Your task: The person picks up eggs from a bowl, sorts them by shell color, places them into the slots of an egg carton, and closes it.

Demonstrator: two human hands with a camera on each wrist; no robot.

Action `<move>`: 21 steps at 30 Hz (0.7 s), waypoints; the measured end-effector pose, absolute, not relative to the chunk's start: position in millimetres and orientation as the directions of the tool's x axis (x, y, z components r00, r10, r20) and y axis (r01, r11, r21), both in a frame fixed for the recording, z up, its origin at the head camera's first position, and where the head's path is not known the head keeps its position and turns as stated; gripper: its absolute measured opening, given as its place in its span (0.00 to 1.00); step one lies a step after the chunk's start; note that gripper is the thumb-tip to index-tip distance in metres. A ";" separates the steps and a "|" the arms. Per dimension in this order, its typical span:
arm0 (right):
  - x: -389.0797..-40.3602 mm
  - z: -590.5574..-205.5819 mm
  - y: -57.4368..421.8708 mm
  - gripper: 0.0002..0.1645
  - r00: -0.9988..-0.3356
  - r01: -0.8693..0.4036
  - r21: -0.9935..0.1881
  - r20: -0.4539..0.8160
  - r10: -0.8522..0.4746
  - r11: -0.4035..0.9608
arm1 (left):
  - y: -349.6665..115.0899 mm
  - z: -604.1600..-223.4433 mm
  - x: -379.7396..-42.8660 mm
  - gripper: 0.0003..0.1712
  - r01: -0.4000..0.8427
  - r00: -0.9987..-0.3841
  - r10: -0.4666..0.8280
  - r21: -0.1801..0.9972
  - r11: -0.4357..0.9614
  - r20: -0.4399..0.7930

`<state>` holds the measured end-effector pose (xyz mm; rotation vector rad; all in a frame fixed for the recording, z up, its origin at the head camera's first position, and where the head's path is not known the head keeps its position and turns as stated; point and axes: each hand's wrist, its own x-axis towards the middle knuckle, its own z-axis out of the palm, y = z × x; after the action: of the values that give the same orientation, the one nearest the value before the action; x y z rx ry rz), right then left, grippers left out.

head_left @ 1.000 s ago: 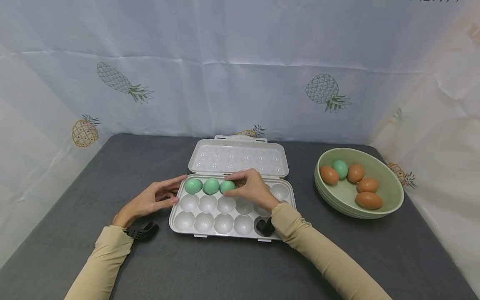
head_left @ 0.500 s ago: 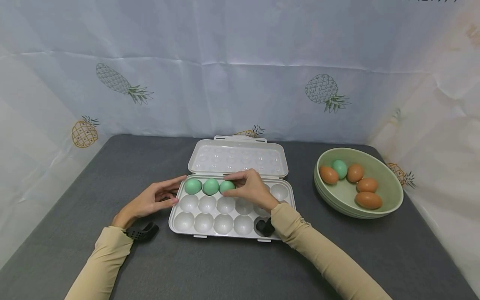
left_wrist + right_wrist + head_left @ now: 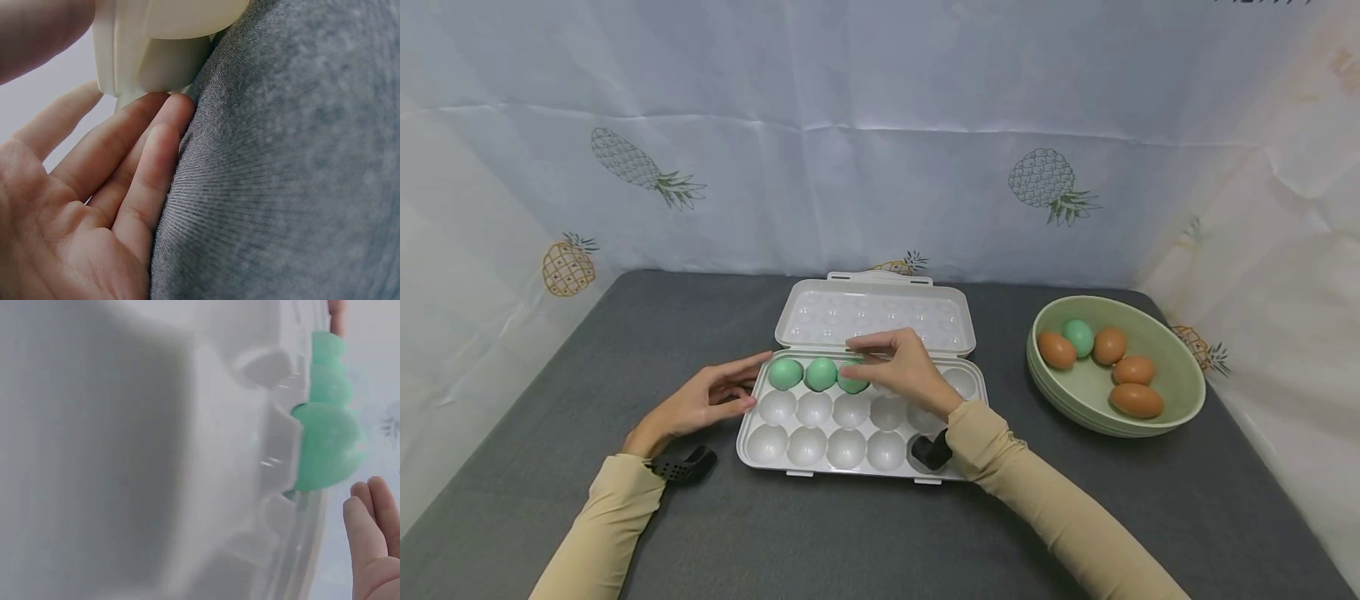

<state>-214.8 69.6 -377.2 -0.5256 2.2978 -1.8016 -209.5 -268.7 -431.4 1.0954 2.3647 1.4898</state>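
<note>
A white plastic egg box [image 3: 847,450] lies open on the table, its lid [image 3: 880,321] folded back. Three green eggs sit in the back row's left cups: a left one [image 3: 786,374], a middle one [image 3: 821,375] and a right one [image 3: 853,385]. My right hand [image 3: 910,371] hovers over the right green egg, fingers extended and partly covering it. In the right wrist view its fingertips are apart from that green egg [image 3: 328,447]. My left hand [image 3: 707,396] lies at the box's left end; in the left wrist view its fingers [image 3: 150,169] touch the box's side.
To the right stands a pale green bowl [image 3: 1180,375], seemingly stacked on another. One green egg [image 3: 1078,338] and several brown eggs [image 3: 1137,401] lie inside it. A curtain with pineapple prints [image 3: 1041,177] hangs behind the dark table [image 3: 820,542].
My right hand has let go of the right green egg and risen slightly off it; the egg stays in its cup. The left hand has stayed at the box's left end.
</note>
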 end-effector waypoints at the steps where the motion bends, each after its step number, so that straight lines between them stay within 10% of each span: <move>1: -215.1 -375.7 70.1 0.27 -0.922 -0.167 -0.966 0.081 -0.378 0.200 | -268.6 -431.5 -209.6 0.37 0.504 -0.724 0.642 0.829 0.241 0.253; 21: -222.3 -358.4 87.0 0.23 -0.939 -0.186 -0.974 0.137 -0.315 0.132 | -269.8 -434.3 -211.0 0.37 0.501 -0.716 0.649 0.837 0.220 0.258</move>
<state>-222.3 87.0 -358.4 -0.5080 2.2859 -1.9401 -211.0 -269.8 -434.3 1.1094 2.3347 1.5114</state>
